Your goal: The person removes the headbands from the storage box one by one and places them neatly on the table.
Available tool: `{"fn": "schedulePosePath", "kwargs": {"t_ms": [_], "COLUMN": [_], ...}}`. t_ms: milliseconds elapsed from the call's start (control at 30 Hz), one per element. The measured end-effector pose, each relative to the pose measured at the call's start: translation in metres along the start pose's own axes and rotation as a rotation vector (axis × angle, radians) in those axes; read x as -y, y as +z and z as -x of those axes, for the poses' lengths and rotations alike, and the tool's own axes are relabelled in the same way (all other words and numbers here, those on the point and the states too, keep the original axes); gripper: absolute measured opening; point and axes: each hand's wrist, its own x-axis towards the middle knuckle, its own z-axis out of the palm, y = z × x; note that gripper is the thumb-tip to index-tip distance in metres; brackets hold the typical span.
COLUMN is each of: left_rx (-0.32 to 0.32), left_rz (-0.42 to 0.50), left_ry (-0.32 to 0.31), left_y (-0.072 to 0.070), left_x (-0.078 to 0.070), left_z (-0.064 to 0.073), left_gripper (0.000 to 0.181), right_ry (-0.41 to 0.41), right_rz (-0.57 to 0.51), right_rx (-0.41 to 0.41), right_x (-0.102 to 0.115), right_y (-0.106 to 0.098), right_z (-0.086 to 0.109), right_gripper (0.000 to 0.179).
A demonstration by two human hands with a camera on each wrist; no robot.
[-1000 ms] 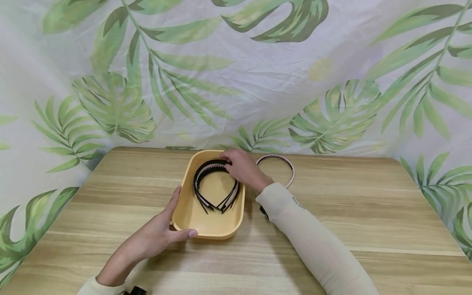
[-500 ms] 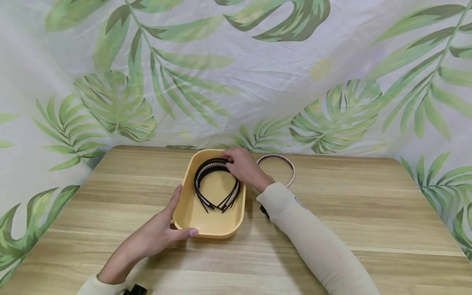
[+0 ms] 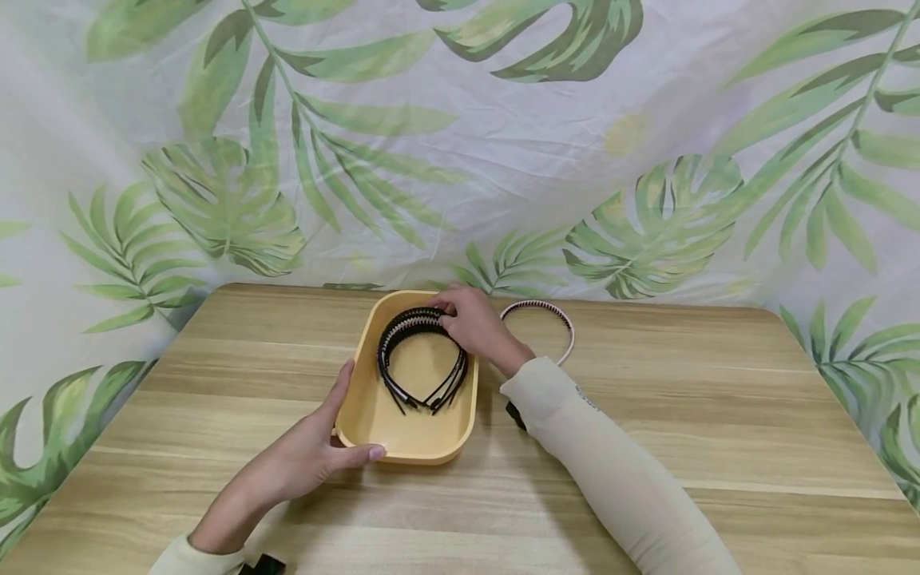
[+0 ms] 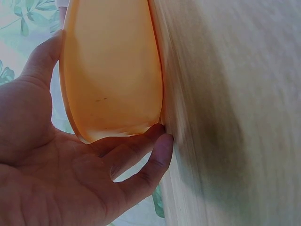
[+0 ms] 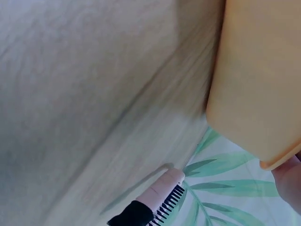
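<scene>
A yellow plastic bin [image 3: 413,438] stands on the table, with several toothed headbands [image 3: 399,329], mostly black, lying bunched inside. My left hand [image 3: 305,459] holds its near left corner, thumb on the near rim and fingers along the left wall. In the left wrist view the fingers [image 4: 134,153] reach round the bin's underside edge. Over the bin's far right edge, my right hand [image 3: 477,323] pinches the tops of the headbands; its fingertips are partly hidden. Only a bit of this hand [image 5: 289,181] shows in the right wrist view.
A pale pink headband [image 3: 573,327] with dark teeth lies on the wooden table [image 3: 683,415] right of the bin, partly behind the right wrist. A leaf-patterned cloth [image 3: 517,160] hangs behind the table's far edge.
</scene>
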Motion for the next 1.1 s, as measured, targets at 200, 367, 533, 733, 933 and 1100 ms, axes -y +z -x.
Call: {"fn": "schedulePosePath", "kwargs": {"t_ms": [200,367,533,733,933,1100], "left_rx": [-0.001,-0.001,-0.004,-0.002,-0.001,-0.004], "left_rz": [-0.012,-0.019,-0.022,-0.037,-0.041,-0.035], "left_ry": [0.002,0.003,-0.001,-0.006,-0.006,0.001], "left_y": [0.000,0.001,0.001,0.001,0.001,0.002], "left_x": [-0.001,-0.002,-0.001,-0.001,-0.001,0.000], "left_z": [0.000,0.000,0.000,0.000,0.000,0.000], "left_gripper": [0.127,0.127,0.128,0.128,0.129,0.129], "right_ry": [0.012,0.039,0.046,0.051,0.073,0.086], "right_rz": [-0.021,-0.055,-0.069,-0.085,-0.114,-0.114], "right_rx": [-0.013,-0.018,-0.032,-0.048,-0.056,-0.064], "right_x": [0.001,0.002,0.002,0.001,0.003,0.003], "right_y": [-0.002,-0.005,-0.008,-0.010,-0.016,-0.022], "right_z": [0.001,0.002,0.002,0.003,0.007,0.010], "right_gripper": [0.031,0.030,0.030,0.030,0.031,0.032]}}
